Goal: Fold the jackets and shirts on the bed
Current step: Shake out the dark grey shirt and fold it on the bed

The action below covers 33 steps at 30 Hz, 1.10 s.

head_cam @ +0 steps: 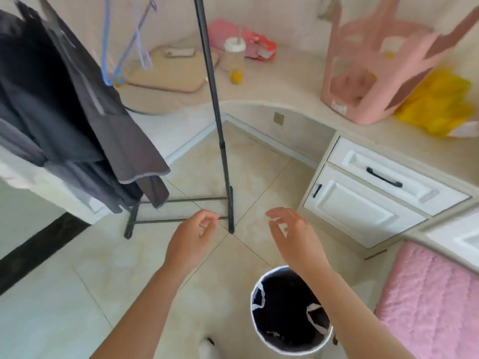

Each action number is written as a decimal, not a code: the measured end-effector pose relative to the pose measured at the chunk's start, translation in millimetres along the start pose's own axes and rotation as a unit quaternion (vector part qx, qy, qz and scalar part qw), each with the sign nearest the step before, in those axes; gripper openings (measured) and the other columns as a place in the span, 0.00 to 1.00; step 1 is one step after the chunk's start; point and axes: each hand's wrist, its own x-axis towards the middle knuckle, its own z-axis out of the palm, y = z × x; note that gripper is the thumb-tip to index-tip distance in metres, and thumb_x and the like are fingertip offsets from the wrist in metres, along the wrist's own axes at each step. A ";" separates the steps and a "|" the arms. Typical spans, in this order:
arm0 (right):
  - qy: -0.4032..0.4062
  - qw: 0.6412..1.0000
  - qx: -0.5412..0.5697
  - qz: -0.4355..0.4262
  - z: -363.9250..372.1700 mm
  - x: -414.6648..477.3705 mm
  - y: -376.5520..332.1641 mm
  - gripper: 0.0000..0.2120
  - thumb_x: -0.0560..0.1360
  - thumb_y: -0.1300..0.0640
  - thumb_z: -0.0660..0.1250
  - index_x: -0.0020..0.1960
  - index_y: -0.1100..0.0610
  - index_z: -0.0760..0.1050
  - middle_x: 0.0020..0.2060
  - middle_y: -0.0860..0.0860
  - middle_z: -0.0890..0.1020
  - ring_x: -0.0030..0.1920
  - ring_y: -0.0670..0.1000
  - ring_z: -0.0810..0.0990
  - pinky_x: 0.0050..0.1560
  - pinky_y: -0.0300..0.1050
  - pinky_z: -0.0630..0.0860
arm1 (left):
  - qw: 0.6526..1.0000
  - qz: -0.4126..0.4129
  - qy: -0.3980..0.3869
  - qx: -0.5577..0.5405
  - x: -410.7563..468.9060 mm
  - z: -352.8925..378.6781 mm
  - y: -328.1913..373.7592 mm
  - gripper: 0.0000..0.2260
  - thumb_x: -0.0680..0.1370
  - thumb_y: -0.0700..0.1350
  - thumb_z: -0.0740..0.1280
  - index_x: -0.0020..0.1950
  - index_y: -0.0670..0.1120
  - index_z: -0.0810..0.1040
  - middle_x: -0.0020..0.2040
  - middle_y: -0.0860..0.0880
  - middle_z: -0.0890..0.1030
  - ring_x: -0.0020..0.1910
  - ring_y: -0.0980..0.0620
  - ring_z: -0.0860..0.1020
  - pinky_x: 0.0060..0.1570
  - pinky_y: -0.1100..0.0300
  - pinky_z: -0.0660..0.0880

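Dark grey and black garments (pixel 77 112) hang on a black clothes rack (pixel 220 130) at the left. Empty blue and purple hangers (pixel 114 60) dangle from its top bar. My left hand (pixel 191 239) and my right hand (pixel 293 234) reach out over the tiled floor in front of the rack's base, fingers loosely curled, holding nothing. Neither hand touches the clothes. A corner of the pink quilted bed (pixel 427 301) shows at the lower right.
A white bin with a black liner (pixel 287 312) stands on the floor under my right forearm. White cabinets with black handles (pixel 368 193) sit at the right. The curved counter (pixel 272 94) bears a pink basket (pixel 368 68), yellow cloth (pixel 438 102), a bottle (pixel 234 60) and a beige bag (pixel 168 68).
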 end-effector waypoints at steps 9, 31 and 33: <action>-0.057 0.991 0.023 -0.119 21.3 17.6 -164.4 0.11 0.80 0.55 0.58 0.56 0.47 0.77 0.54 0.42 0.79 0.49 0.41 0.77 0.50 0.40 0.75 | 0.990 -0.016 0.137 -0.002 -53.7 -148.4 8.8 0.06 0.80 0.52 0.60 0.52 0.58 0.77 0.48 0.58 0.82 0.48 0.62 0.78 0.50 0.60 0.75; -0.025 0.985 0.020 -0.172 122.1 186.1 -459.7 0.10 0.77 0.57 0.61 0.57 0.48 0.74 0.47 0.45 0.79 0.47 0.48 0.79 0.53 0.48 0.77 | 0.986 0.066 0.151 0.036 80.8 -446.4 -96.1 0.08 0.80 0.47 0.62 0.58 0.56 0.75 0.51 0.58 0.79 0.46 0.59 0.77 0.42 0.77 0.69; -0.016 0.984 0.019 -0.177 116.3 205.1 -473.6 0.11 0.77 0.57 0.61 0.58 0.49 0.73 0.48 0.43 0.78 0.48 0.47 0.77 0.49 0.41 0.74 | 0.984 0.085 0.152 0.021 101.5 -454.0 -87.5 0.08 0.79 0.45 0.63 0.56 0.54 0.77 0.50 0.58 0.79 0.48 0.58 0.78 0.46 0.76 0.69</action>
